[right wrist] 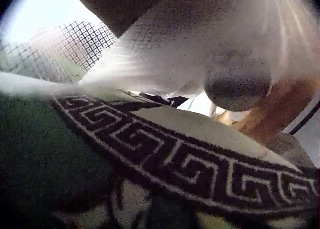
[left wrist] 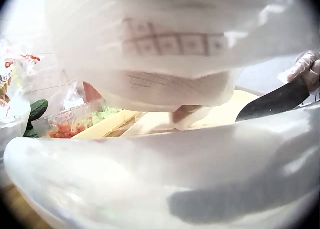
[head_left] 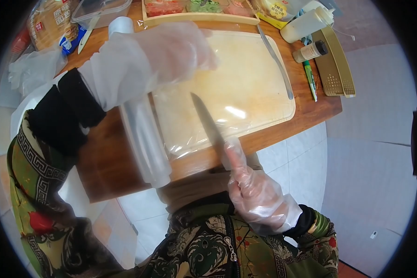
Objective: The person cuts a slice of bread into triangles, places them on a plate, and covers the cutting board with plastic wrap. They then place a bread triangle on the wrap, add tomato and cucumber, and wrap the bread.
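A pale cutting board (head_left: 259,83) covered by clear cling film lies on a wooden table (head_left: 106,162). The film roll (head_left: 143,134) lies along the board's left edge, filling the foreground of the left wrist view (left wrist: 150,179). My gloved left hand (head_left: 180,48) rests fingertips down on the film at the board's far left corner. My gloved right hand (head_left: 252,187) grips the handle of a dark knife (head_left: 207,123), forefinger along its spine. The blade (left wrist: 272,101) points at the film just right of the roll. The right wrist view shows only blurred glove and patterned clothing (right wrist: 175,154).
A second knife (head_left: 275,60) lies on the board's right side. Behind stand a tray of chopped vegetables (head_left: 199,7), a squeeze bottle (head_left: 306,24), a small bottle (head_left: 310,51), a green pen (head_left: 311,81) and a gold tool (head_left: 336,65). Bagged bread (head_left: 51,23) sits far left.
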A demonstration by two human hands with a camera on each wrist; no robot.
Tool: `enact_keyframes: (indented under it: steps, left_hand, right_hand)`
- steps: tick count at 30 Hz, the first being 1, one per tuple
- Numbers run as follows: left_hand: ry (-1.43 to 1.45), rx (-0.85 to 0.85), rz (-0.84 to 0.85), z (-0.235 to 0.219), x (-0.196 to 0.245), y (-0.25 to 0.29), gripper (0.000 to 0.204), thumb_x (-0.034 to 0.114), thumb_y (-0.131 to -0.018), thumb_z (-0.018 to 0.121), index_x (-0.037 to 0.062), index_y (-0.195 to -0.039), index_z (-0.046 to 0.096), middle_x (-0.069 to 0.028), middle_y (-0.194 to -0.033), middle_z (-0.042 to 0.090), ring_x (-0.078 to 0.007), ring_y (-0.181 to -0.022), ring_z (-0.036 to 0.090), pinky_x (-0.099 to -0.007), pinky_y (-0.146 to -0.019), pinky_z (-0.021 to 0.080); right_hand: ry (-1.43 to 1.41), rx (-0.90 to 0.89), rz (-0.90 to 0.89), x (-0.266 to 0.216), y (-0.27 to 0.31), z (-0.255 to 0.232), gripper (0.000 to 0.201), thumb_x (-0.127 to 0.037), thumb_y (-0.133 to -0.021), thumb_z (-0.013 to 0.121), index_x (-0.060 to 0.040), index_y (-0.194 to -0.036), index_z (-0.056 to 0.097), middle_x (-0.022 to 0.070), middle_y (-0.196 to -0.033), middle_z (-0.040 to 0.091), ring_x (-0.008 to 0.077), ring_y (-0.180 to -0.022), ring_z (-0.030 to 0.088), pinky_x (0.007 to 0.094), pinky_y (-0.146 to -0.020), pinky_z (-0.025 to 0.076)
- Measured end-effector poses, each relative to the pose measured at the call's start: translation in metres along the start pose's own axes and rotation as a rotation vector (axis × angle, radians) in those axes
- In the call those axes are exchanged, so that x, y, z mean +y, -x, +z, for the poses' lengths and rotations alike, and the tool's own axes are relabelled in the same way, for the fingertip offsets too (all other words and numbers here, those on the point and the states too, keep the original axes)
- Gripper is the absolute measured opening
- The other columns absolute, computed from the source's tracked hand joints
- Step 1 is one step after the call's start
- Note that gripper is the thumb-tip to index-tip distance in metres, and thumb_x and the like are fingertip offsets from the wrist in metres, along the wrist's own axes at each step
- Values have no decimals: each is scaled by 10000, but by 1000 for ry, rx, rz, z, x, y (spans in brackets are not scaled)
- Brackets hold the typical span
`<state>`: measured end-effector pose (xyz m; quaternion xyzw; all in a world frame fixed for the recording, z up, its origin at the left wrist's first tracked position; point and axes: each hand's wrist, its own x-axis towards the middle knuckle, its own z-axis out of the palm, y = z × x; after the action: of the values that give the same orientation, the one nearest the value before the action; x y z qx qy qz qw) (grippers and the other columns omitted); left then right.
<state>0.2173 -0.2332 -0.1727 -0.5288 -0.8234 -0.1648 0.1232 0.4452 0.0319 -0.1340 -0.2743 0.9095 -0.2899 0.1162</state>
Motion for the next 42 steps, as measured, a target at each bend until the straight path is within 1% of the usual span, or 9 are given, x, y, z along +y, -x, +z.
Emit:
enact_keyframes:
  steps: [3, 6, 16, 22, 31, 34, 36, 40, 42]
  left_hand:
    - [359, -46, -156, -12, 6, 0, 293, -16, -885, 569, 27, -1116, 744, -96, -1167, 746, -286, -1190, 620, -401, -1134, 430]
    - [310, -17, -88, -9, 3, 0, 268, 2, -888, 572, 26, -1104, 729, -89, -1142, 748, -261, -1123, 632, -381, -1134, 426]
    - [440, -6, -73, 2, -9, -3, 243, 13, -939, 570, 37, -1105, 746, -65, -1078, 741, -221, -1081, 646, -359, -1161, 422]
    - [363, -36, 96, 2, -14, -5, 253, -3, -936, 550, 22, -1099, 742, -75, -1028, 715, -241, -1025, 655, -355, -1132, 444]
    - [204, -71, 3, -29, 10, -12, 225, 181, -1024, 568, 27, -1029, 733, -178, -1013, 695, -307, -975, 649, -349, -933, 507]
    - [122, -141, -2, -33, 12, -15, 337, 256, -1046, 544, 13, -911, 734, -188, -895, 706, -346, -847, 664, -404, -804, 516]
    - [368, -70, 54, -28, 5, -4, 293, -15, -938, 536, 23, -1150, 736, -62, -1018, 710, -235, -1067, 651, -333, -1129, 439]
    - [164, -133, 83, -27, 8, -4, 330, -23, -930, 533, 29, -1195, 724, -69, -1089, 711, -228, -1166, 628, -311, -1134, 429]
    - [208, -34, -14, -28, 23, -1, 336, -12, -932, 547, 36, -1221, 711, -82, -1181, 703, -227, -1260, 589, -304, -1142, 422]
  right_hand:
    - [102, -19, 4, -8, -5, 1, 807, 19, -879, 612, 126, -1570, 209, 164, -637, 602, 322, -512, 605, 435, -508, 504]
    - [136, -45, 31, -16, -8, 2, 797, 18, -873, 628, 167, -1545, 226, 151, -551, 557, 296, -458, 582, 437, -458, 476]
    - [216, 6, -25, -15, -8, 11, 788, -2, -868, 636, 193, -1525, 247, 142, -533, 539, 279, -432, 556, 410, -438, 464]
    - [269, -44, 15, -21, -15, 6, 798, -24, -863, 641, 202, -1523, 254, 120, -539, 542, 242, -442, 562, 389, -451, 470]
    - [336, -113, -63, -22, -7, -8, 821, -12, -840, 653, 201, -1527, 256, 90, -560, 545, 208, -451, 539, 364, -463, 465]
    - [204, -129, -6, -23, -5, -7, 805, 40, -886, 617, 112, -1577, 210, 118, -602, 570, 305, -484, 592, 425, -466, 469]
    - [208, -85, -17, -27, -4, -4, 805, 35, -885, 625, 107, -1577, 221, 120, -606, 571, 295, -480, 585, 420, -471, 472]
    - [285, -103, -13, -23, 4, -2, 793, 41, -883, 620, 99, -1575, 237, 121, -613, 589, 281, -479, 587, 411, -474, 474]
    - [150, -26, -122, -14, -1, -2, 790, 49, -885, 608, 98, -1578, 231, 176, -843, 711, 263, -478, 578, 390, -470, 473]
